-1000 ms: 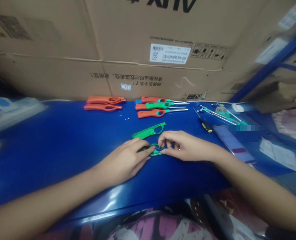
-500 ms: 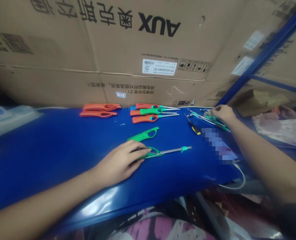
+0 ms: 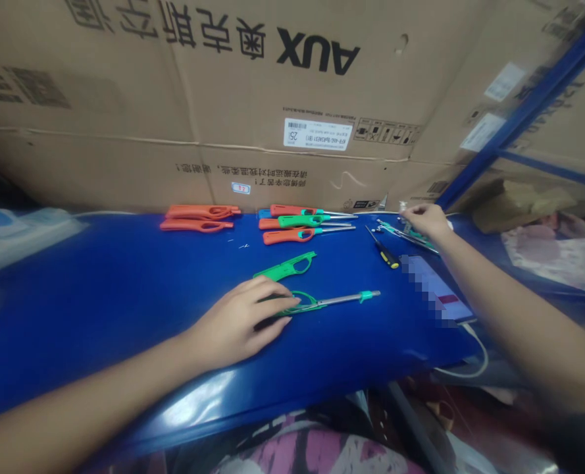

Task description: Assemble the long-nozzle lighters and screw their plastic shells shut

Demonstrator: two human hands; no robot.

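My left hand [image 3: 243,316] rests on the blue table [image 3: 99,296], fingers laid over the handle end of a green lighter half with a metal tube [image 3: 329,301] that points right. A loose green handle shell [image 3: 285,266] lies just behind it. My right hand [image 3: 424,220] is stretched to the far right of the table, fingers curled down onto a small pile of metal tubes and teal parts [image 3: 405,232]. What it pinches there is too small to make out.
Two orange shells [image 3: 198,218] and several assembled lighters [image 3: 302,224] lie along the back edge. A black-and-yellow screwdriver [image 3: 383,248] and a phone [image 3: 437,286] with a white cable lie on the right. Large cardboard boxes [image 3: 272,99] wall the back.
My right hand left the green lighter and reached to the parts pile at the far right. The lighter's tube now shows. My left hand stayed on the handle.
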